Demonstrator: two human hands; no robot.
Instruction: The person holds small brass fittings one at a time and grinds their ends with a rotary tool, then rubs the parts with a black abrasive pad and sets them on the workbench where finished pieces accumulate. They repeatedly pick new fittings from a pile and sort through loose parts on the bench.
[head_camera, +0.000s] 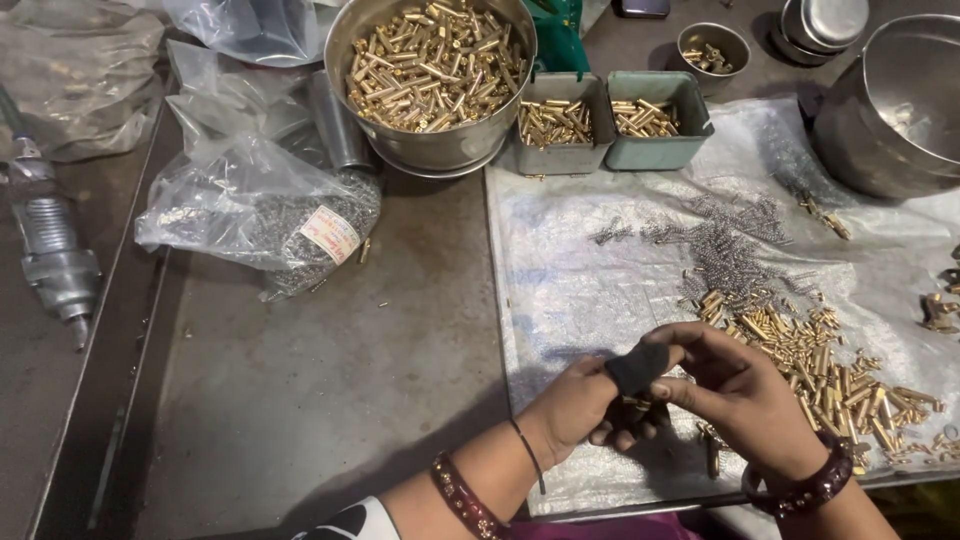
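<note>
Both hands meet over the near edge of the plastic sheet (570, 290). Left hand (580, 405) has fingers curled in, pinching a small brass piece (636, 402) that is barely visible below the thumb. Right hand (735, 385) is closed too, its thumb in a black finger cot (637, 366) pressing down on the same piece. Bangles on both wrists.

Loose brass pins (830, 375) are heaped just right of the hands, with small steel springs (730, 250) scattered beyond them. At the far side sit a steel bowl (432, 75) full of brass pins and two grey-green trays (610, 120) holding more. A clear bag of springs (260, 215) lies left on the metal table (340, 400).
</note>
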